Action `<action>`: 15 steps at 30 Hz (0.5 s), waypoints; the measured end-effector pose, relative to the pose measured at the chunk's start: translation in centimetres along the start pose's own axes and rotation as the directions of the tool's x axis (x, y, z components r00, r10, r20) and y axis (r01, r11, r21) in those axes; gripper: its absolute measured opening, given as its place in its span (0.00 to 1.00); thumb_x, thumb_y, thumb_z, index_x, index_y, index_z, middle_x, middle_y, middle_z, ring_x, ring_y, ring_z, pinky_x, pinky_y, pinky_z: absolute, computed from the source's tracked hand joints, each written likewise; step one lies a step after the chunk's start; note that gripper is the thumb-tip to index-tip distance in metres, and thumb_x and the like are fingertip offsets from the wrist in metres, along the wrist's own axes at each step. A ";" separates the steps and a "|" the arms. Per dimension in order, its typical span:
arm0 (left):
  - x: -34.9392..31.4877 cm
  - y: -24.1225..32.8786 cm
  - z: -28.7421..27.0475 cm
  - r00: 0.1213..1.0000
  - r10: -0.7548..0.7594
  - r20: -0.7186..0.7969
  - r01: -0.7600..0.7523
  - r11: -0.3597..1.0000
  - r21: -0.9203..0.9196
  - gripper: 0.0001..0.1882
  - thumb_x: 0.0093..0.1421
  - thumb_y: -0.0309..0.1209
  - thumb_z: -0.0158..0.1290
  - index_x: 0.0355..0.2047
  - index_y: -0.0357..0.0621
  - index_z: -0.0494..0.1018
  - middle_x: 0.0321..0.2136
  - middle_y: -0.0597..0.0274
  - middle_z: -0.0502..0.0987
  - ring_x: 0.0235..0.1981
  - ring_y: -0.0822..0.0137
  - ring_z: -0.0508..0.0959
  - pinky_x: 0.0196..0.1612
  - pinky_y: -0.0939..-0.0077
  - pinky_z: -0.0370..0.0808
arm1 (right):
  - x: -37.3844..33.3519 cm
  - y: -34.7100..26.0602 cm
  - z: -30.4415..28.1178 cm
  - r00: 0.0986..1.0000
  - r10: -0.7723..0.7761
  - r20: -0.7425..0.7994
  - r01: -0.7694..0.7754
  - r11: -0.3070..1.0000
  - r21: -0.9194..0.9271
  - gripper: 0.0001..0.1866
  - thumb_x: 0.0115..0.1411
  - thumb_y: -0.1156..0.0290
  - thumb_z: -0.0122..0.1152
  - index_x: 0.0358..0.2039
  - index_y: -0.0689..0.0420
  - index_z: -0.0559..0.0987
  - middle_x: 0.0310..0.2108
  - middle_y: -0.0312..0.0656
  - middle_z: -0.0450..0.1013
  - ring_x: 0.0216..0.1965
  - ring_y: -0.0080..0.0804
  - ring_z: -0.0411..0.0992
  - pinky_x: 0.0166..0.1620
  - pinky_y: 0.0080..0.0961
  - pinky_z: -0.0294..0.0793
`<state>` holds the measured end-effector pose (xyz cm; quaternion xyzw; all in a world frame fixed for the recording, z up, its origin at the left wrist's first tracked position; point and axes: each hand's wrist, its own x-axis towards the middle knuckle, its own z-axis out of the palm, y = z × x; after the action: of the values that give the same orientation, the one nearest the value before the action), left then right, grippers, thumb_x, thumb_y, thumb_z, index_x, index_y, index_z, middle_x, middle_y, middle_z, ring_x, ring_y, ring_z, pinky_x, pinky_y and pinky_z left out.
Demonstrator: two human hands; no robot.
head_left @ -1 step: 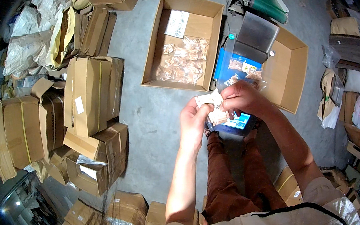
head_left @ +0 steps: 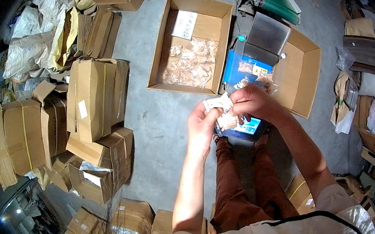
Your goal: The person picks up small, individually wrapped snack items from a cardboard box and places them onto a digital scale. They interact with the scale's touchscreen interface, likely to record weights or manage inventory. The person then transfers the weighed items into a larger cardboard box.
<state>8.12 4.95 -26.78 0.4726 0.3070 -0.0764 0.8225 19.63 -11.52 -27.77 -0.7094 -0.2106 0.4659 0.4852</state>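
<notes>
Left hand (head_left: pixel 200 124) pinching a packet of pale pieces (head_left: pixel 227 121), right hand (head_left: pixel 254 102) gripping its edge! Two-handed handling, by the look; next move wants steady fingertips.

Floor (head_left: pixel 154 129) free beside left hand (head_left: pixel 202 121); blue machine (head_left: pixel 230 68) obstructs below right hand (head_left: pixel 251 102)

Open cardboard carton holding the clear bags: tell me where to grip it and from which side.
Probably best to take the carton by the rim of its left wall, from above and the left, pinching across the edge. It is open-topped, and that upright wall offers a thin, exposed edge; the blue device stands close to the right wall, leaving less room there.
</notes>
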 end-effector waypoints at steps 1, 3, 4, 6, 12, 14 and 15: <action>-0.1 0.2 0.3 1.000 0.007 -0.011 -0.007 1.000 -0.007 0.11 0.58 0.25 0.50 0.41 0.36 0.75 0.35 0.64 0.80 0.34 0.76 0.76 0.41 0.81 0.72 | 0.1 0.1 -0.1 1.000 -0.011 0.005 0.011 1.000 -0.014 0.09 0.56 0.72 0.59 0.21 0.63 0.79 0.15 0.35 0.73 0.16 0.17 0.70 0.19 0.16 0.65; 0.0 0.1 0.4 1.000 0.014 -0.015 -0.014 1.000 -0.018 0.11 0.57 0.25 0.51 0.40 0.38 0.77 0.34 0.66 0.80 0.33 0.78 0.75 0.40 0.82 0.70 | 0.1 0.3 -0.3 0.999 -0.034 0.017 0.034 0.999 -0.031 0.09 0.56 0.72 0.60 0.22 0.63 0.79 0.16 0.35 0.74 0.16 0.17 0.70 0.19 0.16 0.66; 0.2 0.0 0.2 1.000 0.015 -0.010 -0.015 1.000 -0.020 0.11 0.58 0.25 0.51 0.40 0.37 0.77 0.34 0.66 0.80 0.33 0.78 0.76 0.40 0.82 0.70 | 0.2 0.2 -0.3 0.999 -0.047 0.025 0.048 0.998 -0.032 0.09 0.56 0.72 0.60 0.22 0.63 0.79 0.16 0.35 0.74 0.16 0.17 0.70 0.20 0.16 0.66; 0.3 -0.1 0.1 1.000 0.016 -0.003 -0.016 1.000 -0.010 0.11 0.58 0.24 0.51 0.40 0.37 0.76 0.34 0.66 0.80 0.33 0.78 0.76 0.41 0.81 0.71 | 0.2 0.3 -0.5 0.998 -0.058 0.038 0.060 0.997 -0.045 0.09 0.57 0.72 0.60 0.23 0.63 0.79 0.17 0.35 0.74 0.17 0.17 0.71 0.20 0.16 0.66; 0.5 0.1 -0.2 0.999 0.007 0.032 -0.006 1.000 -0.019 0.11 0.59 0.22 0.52 0.43 0.33 0.75 0.36 0.61 0.81 0.35 0.74 0.79 0.40 0.79 0.75 | 0.1 -0.1 -0.3 0.998 -0.034 -0.055 0.036 0.999 0.041 0.10 0.51 0.70 0.64 0.25 0.63 0.74 0.16 0.36 0.70 0.21 0.18 0.67 0.25 0.24 0.65; 0.4 0.4 0.2 1.000 -0.004 0.030 0.005 1.000 -0.023 0.10 0.57 0.23 0.53 0.40 0.36 0.77 0.35 0.64 0.81 0.33 0.76 0.77 0.41 0.80 0.73 | 0.0 0.0 -0.3 0.994 -0.060 -0.095 0.069 0.994 0.085 0.10 0.51 0.71 0.64 0.27 0.63 0.74 0.17 0.36 0.70 0.22 0.18 0.67 0.26 0.23 0.65; 0.4 0.3 0.3 0.999 -0.005 0.039 0.006 1.000 -0.019 0.10 0.57 0.23 0.53 0.40 0.36 0.77 0.35 0.64 0.81 0.34 0.76 0.78 0.41 0.80 0.73 | 0.0 0.0 -0.2 0.994 -0.051 -0.093 0.059 0.994 0.090 0.10 0.51 0.71 0.63 0.27 0.63 0.73 0.18 0.36 0.70 0.22 0.18 0.67 0.26 0.24 0.65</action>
<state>8.69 4.94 -26.73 0.4622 0.2931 -0.0849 0.8326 19.78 -11.66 -27.73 -0.7004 -0.1860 0.4291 0.5392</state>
